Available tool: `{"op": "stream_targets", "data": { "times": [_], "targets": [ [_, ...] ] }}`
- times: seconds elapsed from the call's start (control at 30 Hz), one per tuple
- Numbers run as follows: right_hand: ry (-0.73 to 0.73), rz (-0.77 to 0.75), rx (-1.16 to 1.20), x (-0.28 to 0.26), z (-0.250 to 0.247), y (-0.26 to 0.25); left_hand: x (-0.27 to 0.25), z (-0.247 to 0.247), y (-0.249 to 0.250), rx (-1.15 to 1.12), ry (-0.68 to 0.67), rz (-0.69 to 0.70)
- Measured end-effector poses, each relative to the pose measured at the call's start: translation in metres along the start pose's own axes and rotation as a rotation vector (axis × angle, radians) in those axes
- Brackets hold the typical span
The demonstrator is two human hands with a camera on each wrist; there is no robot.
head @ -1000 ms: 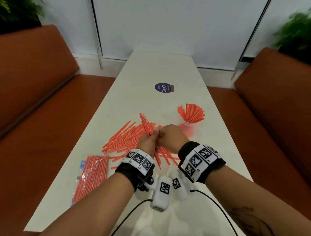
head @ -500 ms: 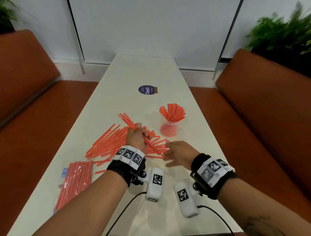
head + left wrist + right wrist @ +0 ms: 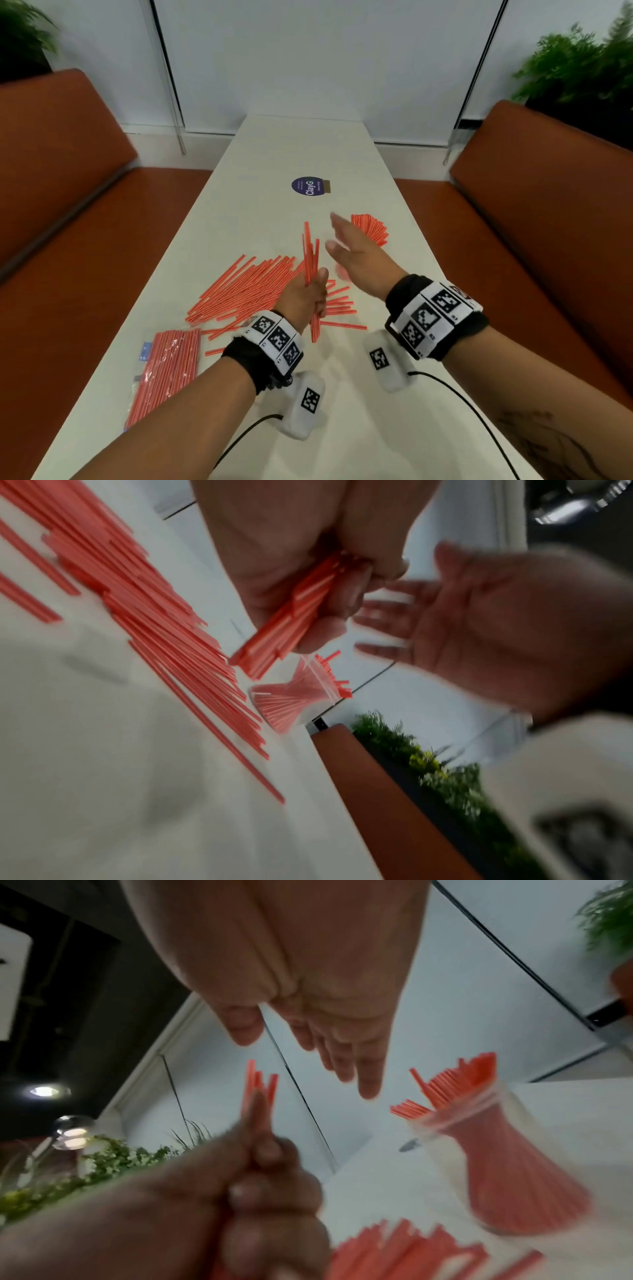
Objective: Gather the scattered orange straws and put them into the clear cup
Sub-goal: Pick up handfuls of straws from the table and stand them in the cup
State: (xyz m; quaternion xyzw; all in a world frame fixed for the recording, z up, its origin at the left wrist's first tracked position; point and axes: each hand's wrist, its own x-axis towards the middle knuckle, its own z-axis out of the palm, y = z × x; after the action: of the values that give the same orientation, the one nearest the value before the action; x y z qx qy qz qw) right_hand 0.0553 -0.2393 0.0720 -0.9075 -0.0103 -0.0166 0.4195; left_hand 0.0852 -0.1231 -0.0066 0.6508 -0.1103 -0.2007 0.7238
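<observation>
Left hand (image 3: 305,298) now tips its bunch of straws (image 3: 311,253) upright instead of slanted, and the right hand (image 3: 356,253) lifts off the table (image 3: 342,144), fingers spread, over toward the cup (image 3: 514,1172).

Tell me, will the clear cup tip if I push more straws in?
Probably, if nudged sideways. The clear cup looks like thin, light plastic, and its straws fan out well above the rim, so it is likely top-heavy. The open right hand could steady it.
</observation>
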Motion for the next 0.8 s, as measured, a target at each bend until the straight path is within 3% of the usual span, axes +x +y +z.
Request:
{"op": "stream_targets", "data": {
  "times": [0.13, 0.37, 0.43, 0.53, 0.6, 0.67, 0.7, 0.8],
  "targets": [
    [0.009, -0.200, -0.153, -0.001, 0.007, -0.014, -0.005, 0.006, -0.002, 0.263, -0.083, 0.076],
    [-0.158, -0.125, -0.290, -0.016, 0.031, 0.019, -0.017, 0.017, -0.005, 0.184, -0.073, 0.077],
    [-0.064, -0.100, -0.063, -0.016, 0.027, 0.018, -0.015, 0.016, -0.004, 0.150, -0.064, 0.066],
    [0.138, 0.054, 0.412, -0.015, 0.014, 0.022, -0.005, 0.014, 0.003, 0.014, 0.021, 0.030],
    [0.004, 0.176, 0.515, -0.018, 0.012, 0.028, 0.004, 0.012, 0.012, -0.203, 0.097, -0.038],
    [-0.203, 0.190, 0.363, -0.021, 0.018, 0.029, 0.006, 0.017, 0.023, -0.239, 0.095, -0.071],
    [-0.245, 0.161, 0.270, -0.021, 0.021, 0.029, 0.004, 0.019, 0.026, -0.142, 0.083, -0.079],
    [-0.161, 0.156, 0.140, -0.023, 0.026, 0.023, -0.003, 0.025, 0.029, 0.119, 0.116, -0.026]
  ]
}}
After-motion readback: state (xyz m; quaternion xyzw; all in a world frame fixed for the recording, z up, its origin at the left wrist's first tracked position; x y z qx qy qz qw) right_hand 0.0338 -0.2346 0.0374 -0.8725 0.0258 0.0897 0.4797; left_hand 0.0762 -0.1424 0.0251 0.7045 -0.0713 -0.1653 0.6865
